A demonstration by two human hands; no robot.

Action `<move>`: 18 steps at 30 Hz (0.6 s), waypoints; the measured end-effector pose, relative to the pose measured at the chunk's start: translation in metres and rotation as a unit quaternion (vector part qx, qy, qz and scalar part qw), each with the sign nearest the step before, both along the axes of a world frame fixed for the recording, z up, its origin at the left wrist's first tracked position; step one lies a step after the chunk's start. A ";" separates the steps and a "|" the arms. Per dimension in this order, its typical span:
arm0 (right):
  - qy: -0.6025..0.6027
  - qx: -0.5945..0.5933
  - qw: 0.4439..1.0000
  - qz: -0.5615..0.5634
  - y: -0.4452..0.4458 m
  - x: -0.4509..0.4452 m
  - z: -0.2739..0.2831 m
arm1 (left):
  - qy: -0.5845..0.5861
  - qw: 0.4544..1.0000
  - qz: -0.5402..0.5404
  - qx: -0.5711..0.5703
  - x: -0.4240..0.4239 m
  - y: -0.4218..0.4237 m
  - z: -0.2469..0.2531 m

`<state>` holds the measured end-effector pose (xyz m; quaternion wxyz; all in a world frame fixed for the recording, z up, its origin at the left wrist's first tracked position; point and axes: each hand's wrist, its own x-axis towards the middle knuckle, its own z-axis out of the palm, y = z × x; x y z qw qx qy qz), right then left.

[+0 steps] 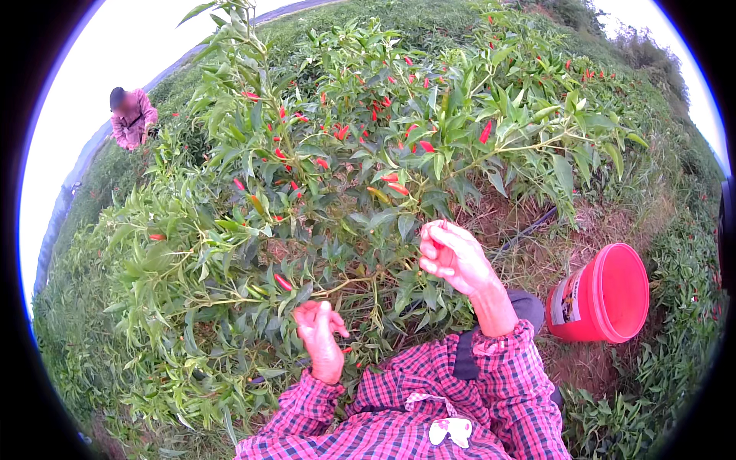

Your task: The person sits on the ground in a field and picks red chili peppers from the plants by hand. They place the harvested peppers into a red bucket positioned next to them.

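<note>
Chili pepper plants [345, 218] with red and a few green-yellow fruits fill the space before me. My left hand [323, 339] is among the lower leaves, thumb raised and fingers apart, with nothing visible in it. Just above its fingertips hangs a red chili pepper [283, 282], separate from the hand. My right hand [457, 259] is raised beside the foliage, its fingers curled inward. Red shows between those fingers, but whether it is a pepper or skin is unclear. Above that hand hang an orange-red pepper [398, 188] and a yellowish pepper [378, 195].
To my right a red plastic bucket [566, 305] with a label leans towards me on the dry, grassy soil [598, 230]. A dark hose [526, 230] runs along the ground behind my right hand. Another person [133, 119] bends over plants at the far left.
</note>
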<state>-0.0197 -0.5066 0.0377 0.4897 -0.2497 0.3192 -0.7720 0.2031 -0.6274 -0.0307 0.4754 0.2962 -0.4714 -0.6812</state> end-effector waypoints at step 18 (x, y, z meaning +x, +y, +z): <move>0.579 0.101 0.809 -0.018 -0.099 0.107 0.031 | 0.040 0.999 -0.012 -0.021 0.023 -0.028 0.008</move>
